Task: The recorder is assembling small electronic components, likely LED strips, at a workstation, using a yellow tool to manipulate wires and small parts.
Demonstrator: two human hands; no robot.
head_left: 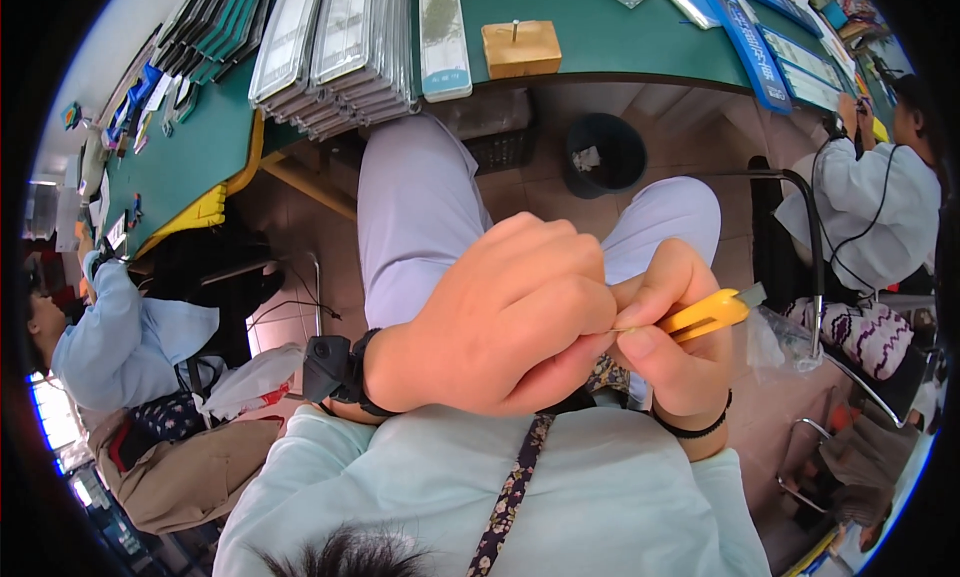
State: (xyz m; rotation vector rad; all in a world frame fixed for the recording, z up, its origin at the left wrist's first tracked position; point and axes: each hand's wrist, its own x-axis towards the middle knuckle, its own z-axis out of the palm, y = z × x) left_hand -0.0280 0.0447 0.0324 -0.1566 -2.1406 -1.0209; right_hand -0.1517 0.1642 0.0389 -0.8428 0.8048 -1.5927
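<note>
Above my lap, my left hand point(510, 317) is closed with its knuckles up. My right hand point(680, 362) is right beside it, thumb and forefinger pinched together. A yellow utility knife point(712, 314) is tucked in the right hand, its grey end pointing out to the right. Between the two hands' fingertips runs a very thin pale strand point(616, 330); what it is made of is too small to tell. The inside of the left fist is hidden.
Stacks of clear flat cases point(355, 52) stand on the green table point(560, 7), beside a wooden block point(521, 50) with a nail. A dark bin point(605, 155) is under it. People work at left point(130, 327) and right point(860, 207).
</note>
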